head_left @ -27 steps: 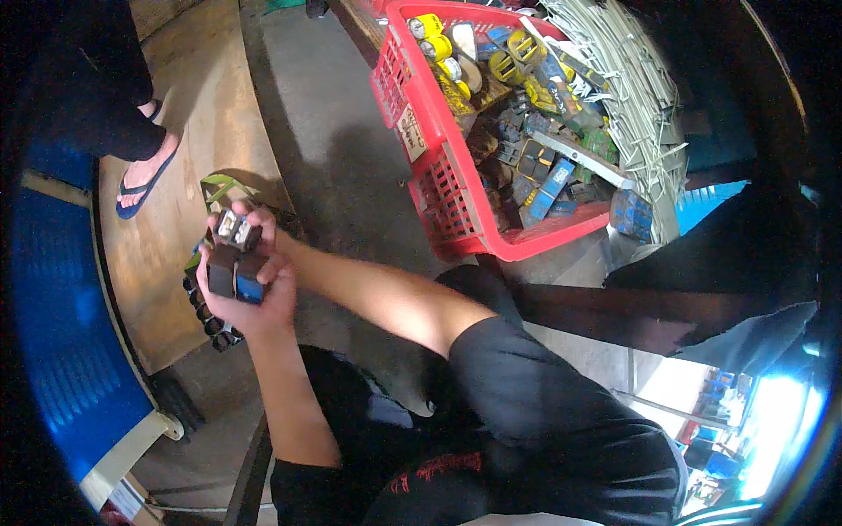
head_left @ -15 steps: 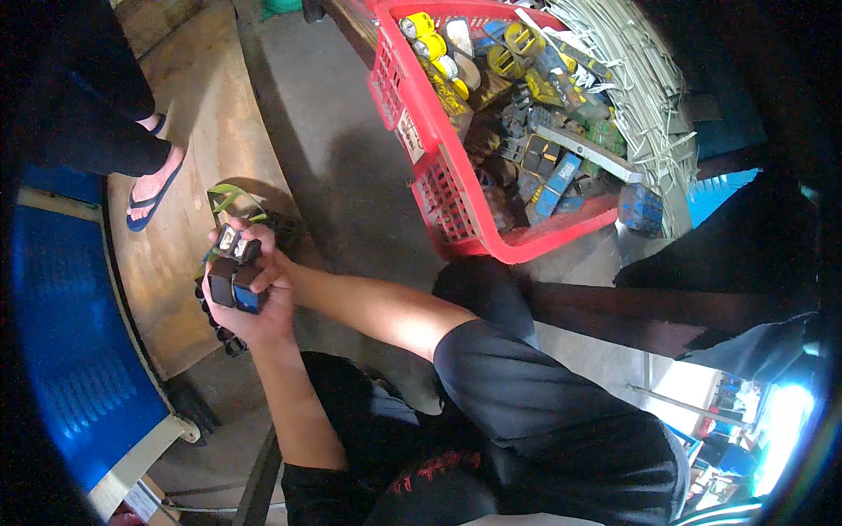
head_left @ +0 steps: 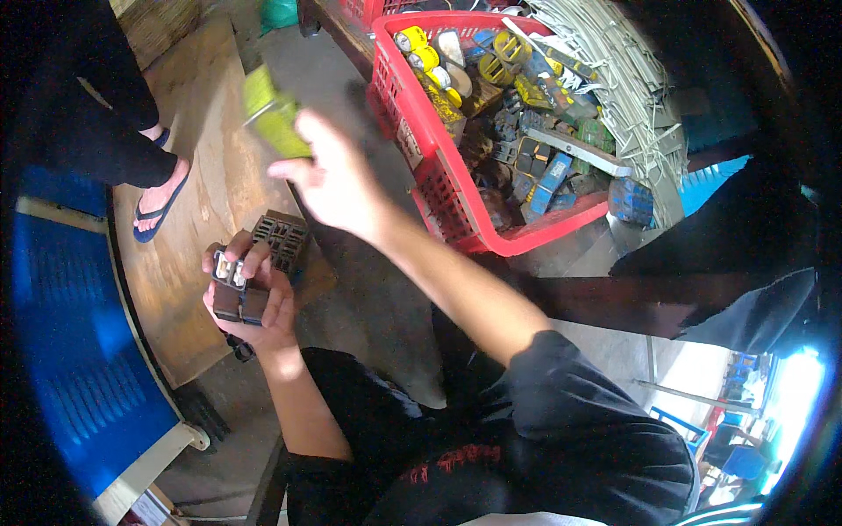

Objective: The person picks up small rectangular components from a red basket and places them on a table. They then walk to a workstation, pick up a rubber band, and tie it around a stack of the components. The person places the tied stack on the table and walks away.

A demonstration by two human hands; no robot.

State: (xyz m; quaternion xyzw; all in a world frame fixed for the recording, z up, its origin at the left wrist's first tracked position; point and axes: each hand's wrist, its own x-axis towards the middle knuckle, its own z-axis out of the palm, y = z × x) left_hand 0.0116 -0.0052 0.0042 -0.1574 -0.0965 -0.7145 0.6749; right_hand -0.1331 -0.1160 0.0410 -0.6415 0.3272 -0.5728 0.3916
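Note:
My left hand (head_left: 267, 307) is closed around a cluster of small dark blocks with brown faces (head_left: 239, 304). Two pale metallic insets (head_left: 230, 270) show at their far end, under my curled fingertips. Farther out to the right, my right hand (head_left: 338, 180) is raised, with a flat yellow-green piece (head_left: 276, 114) between thumb and fingers. Motion blurs that piece, and it hides part of the fingers. Just beyond my left hand, a dark gridded block (head_left: 281, 238) sits at the wooden board's edge.
A red plastic basket (head_left: 447, 180) at upper right holds yellow cylinders, blue and black blocks and a metal bar. Pale strips (head_left: 627, 114) are heaped beside it. A person's sandalled foot (head_left: 162, 197) rests on the wooden board (head_left: 206, 114); a blue panel (head_left: 74, 302) stands at left.
My right hand has left the blocks and swung up and away, carrying the yellow-green piece. My left hand keeps its hold. The gridded block behind it now shows more.

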